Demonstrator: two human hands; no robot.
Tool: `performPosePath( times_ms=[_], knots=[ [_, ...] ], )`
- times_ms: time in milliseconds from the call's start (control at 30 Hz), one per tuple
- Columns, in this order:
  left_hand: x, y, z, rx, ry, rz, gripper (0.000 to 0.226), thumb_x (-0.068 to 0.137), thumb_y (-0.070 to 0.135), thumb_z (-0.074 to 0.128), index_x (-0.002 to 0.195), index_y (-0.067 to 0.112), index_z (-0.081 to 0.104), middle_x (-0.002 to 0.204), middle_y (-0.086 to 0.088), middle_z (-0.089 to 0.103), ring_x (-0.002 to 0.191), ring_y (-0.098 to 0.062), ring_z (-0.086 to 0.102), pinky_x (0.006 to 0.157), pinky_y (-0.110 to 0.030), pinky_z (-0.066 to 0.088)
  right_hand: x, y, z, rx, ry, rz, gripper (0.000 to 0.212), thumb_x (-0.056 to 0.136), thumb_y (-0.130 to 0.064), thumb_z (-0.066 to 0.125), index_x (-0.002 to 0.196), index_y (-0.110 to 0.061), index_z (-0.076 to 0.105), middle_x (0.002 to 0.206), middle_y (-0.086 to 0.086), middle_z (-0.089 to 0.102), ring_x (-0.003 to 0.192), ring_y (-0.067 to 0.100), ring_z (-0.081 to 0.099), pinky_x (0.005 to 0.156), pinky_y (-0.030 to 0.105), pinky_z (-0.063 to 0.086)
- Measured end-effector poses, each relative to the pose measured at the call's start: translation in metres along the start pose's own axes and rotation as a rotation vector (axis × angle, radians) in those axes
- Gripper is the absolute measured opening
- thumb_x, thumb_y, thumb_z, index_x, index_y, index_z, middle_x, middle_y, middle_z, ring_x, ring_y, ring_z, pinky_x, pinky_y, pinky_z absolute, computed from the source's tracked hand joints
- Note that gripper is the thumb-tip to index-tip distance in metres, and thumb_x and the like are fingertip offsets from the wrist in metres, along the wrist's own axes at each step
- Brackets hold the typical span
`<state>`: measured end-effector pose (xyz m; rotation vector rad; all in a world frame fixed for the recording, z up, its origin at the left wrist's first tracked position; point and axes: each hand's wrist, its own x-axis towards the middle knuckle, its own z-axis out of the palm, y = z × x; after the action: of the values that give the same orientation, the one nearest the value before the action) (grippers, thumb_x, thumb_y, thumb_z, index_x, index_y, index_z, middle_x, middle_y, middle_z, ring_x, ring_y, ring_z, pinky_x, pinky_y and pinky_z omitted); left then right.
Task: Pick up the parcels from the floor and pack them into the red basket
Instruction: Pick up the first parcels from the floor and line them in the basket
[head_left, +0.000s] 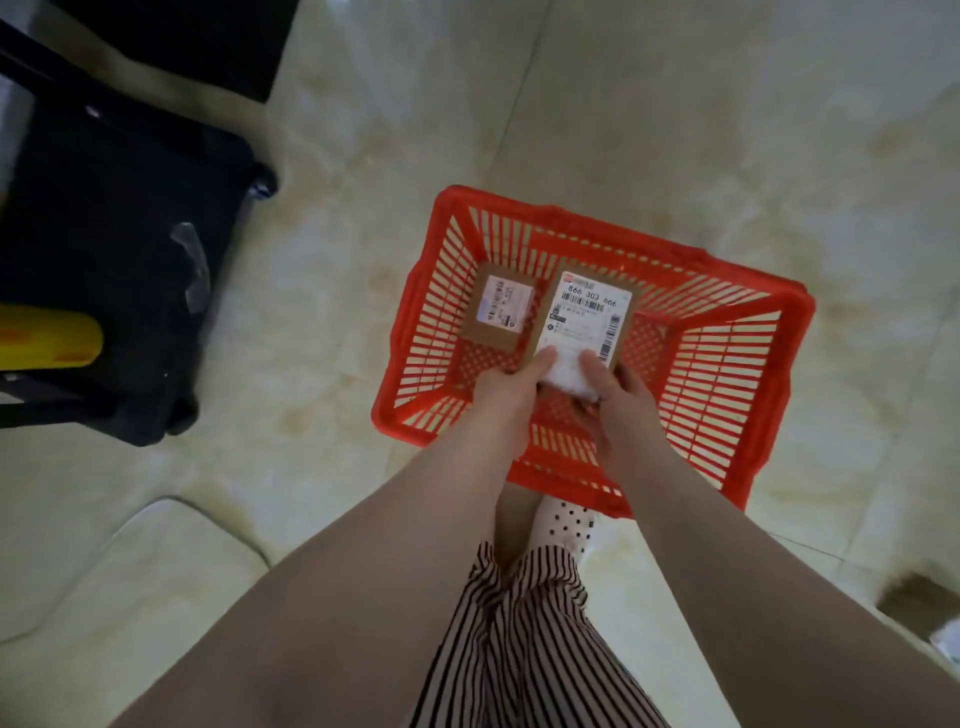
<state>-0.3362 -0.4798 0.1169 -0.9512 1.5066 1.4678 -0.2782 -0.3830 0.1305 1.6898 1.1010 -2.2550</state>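
Note:
The red basket (727, 364) stands on the pale tiled floor in front of my feet. A small brown cardboard parcel (498, 317) with a white label lies flat in its left part. Beside it, a larger brown parcel (584, 317) with a big white shipping label is inside the basket. My left hand (511, 389) grips that larger parcel's near left edge, thumb on top. My right hand (618, 402) grips its near right edge. A white padded wrap shows between my thumbs at the parcel's near end.
A dark wheeled case (119, 260) with a yellow part (47, 335) stands at the left. A pale cushion or mat (114, 587) lies at the lower left. Another brown parcel (919, 597) lies on the floor at the lower right edge.

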Motion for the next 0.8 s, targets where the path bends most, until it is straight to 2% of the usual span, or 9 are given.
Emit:
performPosePath(
  times_ms=[100,200,267,467,700,800],
  knots=[
    [0.063,-0.025,0.009,0.013,0.034,-0.027,0.057,0.080,0.028,0.075,0.127,0.002,0.056,0.125,-0.017,0.064,0.114,-0.037,0.061,0.101,-0.049,0.048,0.061,0.028,-0.007,-0.021,0.044,-0.016,0.042,0.089,-0.022,0.067,0.129,-0.021,0.058,0.110,-0.003,0.073,0.094,0.013,0.071,0.081,0.031,0.058],
    [0.106,-0.038,0.011,0.019,0.027,-0.065,0.062,0.079,0.032,0.076,0.130,0.003,0.055,0.126,-0.017,0.063,0.115,-0.036,0.061,0.102,-0.048,0.047,0.102,0.046,-0.010,-0.009,0.033,-0.019,0.046,0.089,-0.021,0.067,0.133,-0.019,0.055,0.119,0.005,0.070,0.105,0.022,0.068,0.094,0.043,0.054],
    [0.131,-0.049,0.013,-0.026,0.030,-0.063,0.063,0.078,0.028,0.078,0.131,0.005,0.055,0.127,-0.016,0.063,0.115,-0.035,0.061,0.103,-0.048,0.046,0.128,0.059,-0.013,0.008,0.026,-0.032,0.049,0.088,-0.018,0.067,0.135,-0.017,0.053,0.122,0.008,0.069,0.109,0.026,0.067,0.096,0.048,0.052],
    [0.176,-0.060,0.014,-0.024,0.071,-0.070,0.060,0.078,0.029,0.077,0.129,0.005,0.057,0.125,-0.018,0.064,0.113,-0.038,0.061,0.101,-0.051,0.047,0.180,0.083,-0.013,-0.007,0.024,-0.035,0.047,0.087,-0.020,0.068,0.132,-0.017,0.055,0.120,0.007,0.069,0.107,0.026,0.068,0.097,0.049,0.051],
    [0.199,-0.059,0.011,-0.015,0.104,-0.040,0.053,0.083,0.020,0.073,0.131,0.004,0.054,0.126,-0.019,0.063,0.114,-0.038,0.060,0.100,-0.053,0.047,0.206,0.089,-0.010,-0.178,-0.008,-0.079,0.050,0.088,-0.021,0.066,0.136,-0.018,0.052,0.123,0.006,0.067,0.109,0.024,0.066,0.099,0.047,0.050],
    [0.197,-0.058,0.011,0.029,0.105,-0.045,0.048,0.085,0.023,0.071,0.128,0.007,0.057,0.123,-0.015,0.065,0.112,-0.035,0.062,0.100,-0.051,0.048,0.207,0.089,-0.009,-0.242,0.009,-0.086,0.051,0.089,-0.023,0.065,0.137,-0.017,0.051,0.127,0.006,0.065,0.112,0.024,0.064,0.101,0.046,0.049]
  ],
)
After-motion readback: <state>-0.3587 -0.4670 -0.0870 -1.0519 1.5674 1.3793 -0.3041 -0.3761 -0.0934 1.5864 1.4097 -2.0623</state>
